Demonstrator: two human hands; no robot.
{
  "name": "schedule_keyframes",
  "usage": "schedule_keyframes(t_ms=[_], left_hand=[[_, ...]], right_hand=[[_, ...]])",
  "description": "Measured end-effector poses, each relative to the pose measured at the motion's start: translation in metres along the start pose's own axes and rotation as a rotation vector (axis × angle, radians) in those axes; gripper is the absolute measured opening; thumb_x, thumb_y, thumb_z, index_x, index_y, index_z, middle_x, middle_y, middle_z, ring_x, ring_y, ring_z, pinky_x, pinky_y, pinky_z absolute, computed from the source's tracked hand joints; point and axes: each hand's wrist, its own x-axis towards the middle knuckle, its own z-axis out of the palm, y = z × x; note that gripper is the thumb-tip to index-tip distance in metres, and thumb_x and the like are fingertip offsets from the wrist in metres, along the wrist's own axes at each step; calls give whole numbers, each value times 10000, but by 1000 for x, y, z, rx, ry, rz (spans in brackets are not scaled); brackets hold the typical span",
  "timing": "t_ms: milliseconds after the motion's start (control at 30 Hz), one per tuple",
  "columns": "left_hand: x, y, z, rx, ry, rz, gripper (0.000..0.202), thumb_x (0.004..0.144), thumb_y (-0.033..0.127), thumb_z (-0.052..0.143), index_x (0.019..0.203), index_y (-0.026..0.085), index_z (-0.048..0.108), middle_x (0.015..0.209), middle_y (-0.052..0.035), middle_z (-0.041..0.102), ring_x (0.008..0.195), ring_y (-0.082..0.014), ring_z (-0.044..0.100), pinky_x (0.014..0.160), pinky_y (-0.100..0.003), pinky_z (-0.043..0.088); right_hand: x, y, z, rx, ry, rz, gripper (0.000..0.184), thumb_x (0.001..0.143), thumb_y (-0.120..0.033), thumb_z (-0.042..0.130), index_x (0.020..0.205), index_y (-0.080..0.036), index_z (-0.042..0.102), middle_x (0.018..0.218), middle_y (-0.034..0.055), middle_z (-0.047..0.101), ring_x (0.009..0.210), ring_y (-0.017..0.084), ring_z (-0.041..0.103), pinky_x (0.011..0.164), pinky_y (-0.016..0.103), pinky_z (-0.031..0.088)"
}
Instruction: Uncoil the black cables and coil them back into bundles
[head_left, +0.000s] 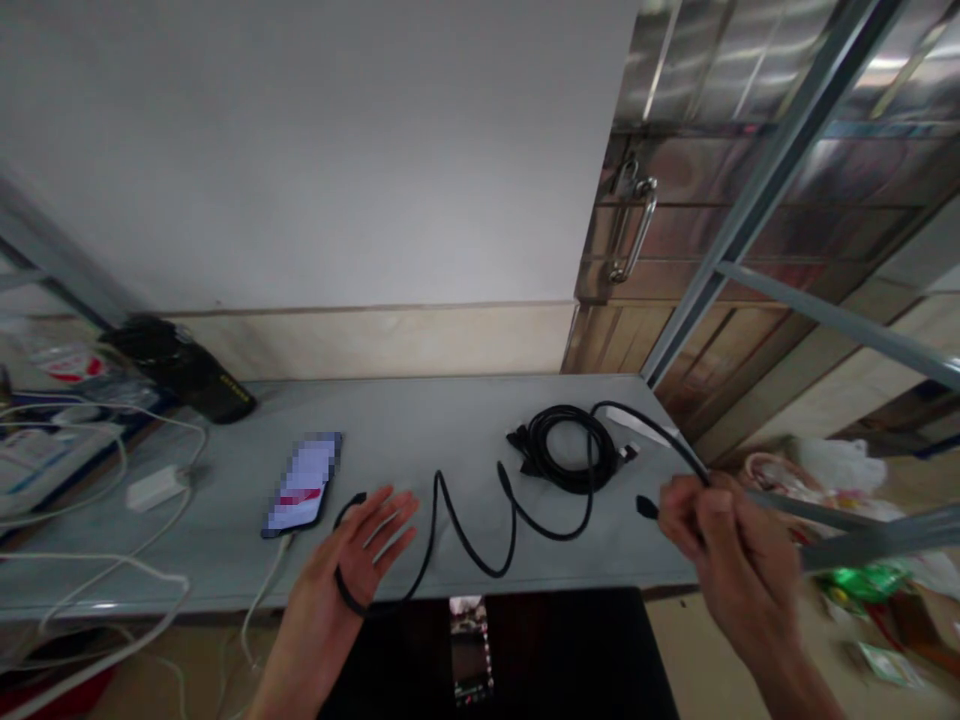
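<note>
And there's the phone, face up on the grey table, screen lit, a white cord at its near end. Just left of the phone, a white adapter; farther back on that side, a black bottle. Now well right of the phone: a door with a metal handle, and a pale bag, probably plastic, though it's blurry there.

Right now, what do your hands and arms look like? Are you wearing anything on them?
Both are bare: my left hand and right hand have no gloves, and no sleeves show on my forearms. I spot no rings on the fingers, though the picture is too blurry to tell about tiny marks.
</note>
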Motion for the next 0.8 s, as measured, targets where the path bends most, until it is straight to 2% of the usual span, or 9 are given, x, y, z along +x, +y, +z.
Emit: schedule_keyframes(t_ms=[133,200,267,367,500,567,633,733,800], left_hand=[[-7,-11,31,-63,-68,-168,406,1087,399,648,1247,72,827,1449,-249,767,1424,-361,708,1176,-464,614],[-8,-13,46,-109,-134,-222,450,1134,403,569,1263,48,813,1451,-266,759,1408,-356,719,1175,-454,612],[-5,-13,59,-152,-201,-241,467,1158,401,524,1278,44,800,1431,-265,768,1388,-354,731,1162,-460,619],[6,-11,75,-184,-236,-238,430,1174,357,500,1335,62,770,1320,-230,816,1303,-335,775,1091,-455,656],[19,-6,88,-267,-179,-216,351,1183,266,502,1376,90,735,1052,-117,845,1005,-223,835,965,-351,690],[22,-3,92,-360,-205,-215,336,1203,247,469,1346,103,736,804,-13,759,736,-131,772,933,-309,690],[22,2,95,-456,-277,-240,375,1232,256,406,1267,96,743,604,77,576,499,-63,604,801,-235,675],[22,8,93,-515,-366,-285,473,1251,269,341,1120,59,745,497,112,411,369,-36,448,495,-145,506],[25,12,85,-489,-402,-288,505,1250,257,330,1076,35,749,472,107,379,352,-37,433,408,-145,404]], right_hand=[[-2,-11,54,-78,-364,-157,357,1215,-409,450,987,-239,665,740,-22,574,642,152,552,609,283,438],[0,-12,83,-123,-566,-229,319,1218,-367,448,997,-238,640,868,6,652,797,171,640,740,296,515],[3,-8,109,-225,-708,-315,264,1215,-343,470,1051,-234,645,1058,51,716,1017,209,694,915,340,560],[4,5,139,-408,-774,-403,186,1205,-321,514,1181,-221,669,1283,112,732,1249,260,695,1083,409,557],[4,16,155,-457,-825,-342,149,1199,-317,544,1247,-212,639,1236,115,778,1167,262,763,976,376,592],[3,17,157,-426,-883,-322,152,1194,-355,572,1168,-216,627,1145,95,804,1085,253,790,901,343,585],[0,20,160,-399,-929,-338,234,1170,-437,630,1077,-224,606,1067,80,809,1019,248,801,835,318,567],[-5,30,168,-375,-938,-418,301,1115,-493,718,1037,-235,584,988,56,794,940,238,797,791,304,549],[-7,38,172,-380,-925,-483,266,1104,-440,743,1045,-238,579,972,52,786,920,237,788,815,316,555]])
